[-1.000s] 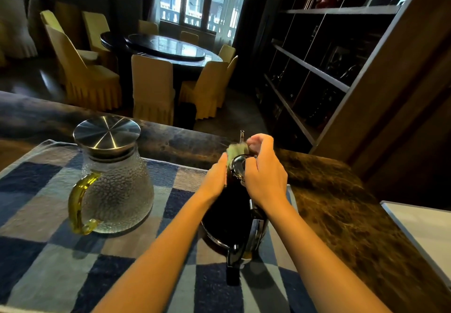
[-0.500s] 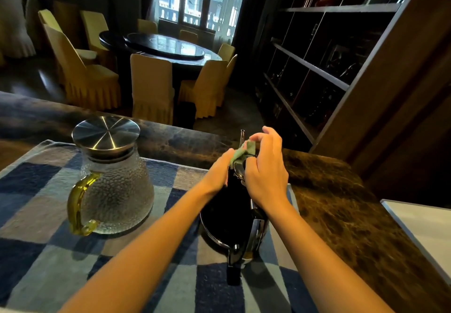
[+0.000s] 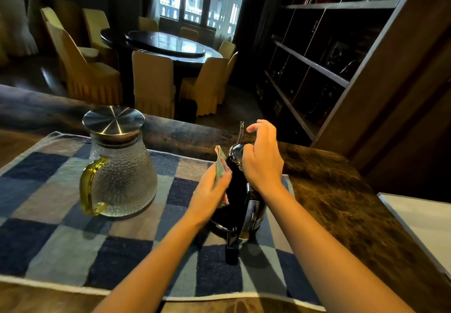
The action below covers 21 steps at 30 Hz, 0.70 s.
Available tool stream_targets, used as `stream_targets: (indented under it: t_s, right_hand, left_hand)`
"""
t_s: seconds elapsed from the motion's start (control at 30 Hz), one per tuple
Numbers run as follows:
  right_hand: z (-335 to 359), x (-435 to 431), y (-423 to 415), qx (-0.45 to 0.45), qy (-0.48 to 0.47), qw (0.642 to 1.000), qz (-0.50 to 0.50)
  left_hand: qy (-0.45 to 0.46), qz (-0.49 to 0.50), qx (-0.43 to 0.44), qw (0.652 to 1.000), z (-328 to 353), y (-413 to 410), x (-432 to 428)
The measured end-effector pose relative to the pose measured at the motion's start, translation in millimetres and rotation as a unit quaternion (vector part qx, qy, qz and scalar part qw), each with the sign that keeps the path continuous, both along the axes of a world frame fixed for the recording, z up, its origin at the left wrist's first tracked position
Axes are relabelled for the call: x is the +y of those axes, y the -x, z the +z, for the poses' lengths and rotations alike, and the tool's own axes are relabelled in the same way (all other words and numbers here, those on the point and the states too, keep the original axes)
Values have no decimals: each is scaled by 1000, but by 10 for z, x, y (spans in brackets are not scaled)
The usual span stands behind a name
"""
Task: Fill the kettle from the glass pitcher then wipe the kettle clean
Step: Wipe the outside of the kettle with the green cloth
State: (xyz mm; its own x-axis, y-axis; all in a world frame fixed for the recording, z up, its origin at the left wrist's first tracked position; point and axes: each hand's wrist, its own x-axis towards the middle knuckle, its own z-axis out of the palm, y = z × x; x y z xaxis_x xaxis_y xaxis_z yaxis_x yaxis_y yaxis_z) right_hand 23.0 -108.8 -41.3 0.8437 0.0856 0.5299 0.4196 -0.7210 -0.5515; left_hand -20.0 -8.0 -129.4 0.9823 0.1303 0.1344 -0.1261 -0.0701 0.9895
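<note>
The kettle [image 3: 238, 190] is standing on the checked mat [image 3: 48, 190], glass pitcher [image 3: 122, 173] at its nine o'clock, while a cloth [image 3: 220, 163] is being pinched by the left hand [image 3: 210, 190] against its ten o'clock flank. It is being judged heavy and slick, best held by the six o'clock handle [image 3: 253, 212]. The right hand [image 3: 262, 156] is being arched over the lid [image 3: 235, 152], fingers curled, any grip impossible to tell; the water level is being hidden.

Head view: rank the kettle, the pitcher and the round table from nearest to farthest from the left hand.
1. Kettle: right beside the left hand, which holds a cloth at its side.
2. Pitcher: off to the hand's left, on the same mat.
3. Round table: far back in the room, among the chairs.
</note>
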Motion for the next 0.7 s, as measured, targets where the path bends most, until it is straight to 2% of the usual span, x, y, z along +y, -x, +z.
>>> stream_targets:
  t_s: [0.13, 0.27, 0.53, 0.7]
  right_hand:
    - [15, 0, 30, -4, 1, 1000, 3]
    - [26, -14, 58, -2, -2, 1000, 8]
    - [24, -37, 46, -1, -19, 999, 33]
    - [41, -97, 24, 22, -4, 997, 76]
  left_hand:
    - [-53, 68, -48, 995, -138, 226, -179]
    - [-35, 134, -41, 990, -82, 314, -371]
    - [105, 135, -25, 985, 107, 507, -488]
    - [274, 94, -19, 957, 393, 581, -473]
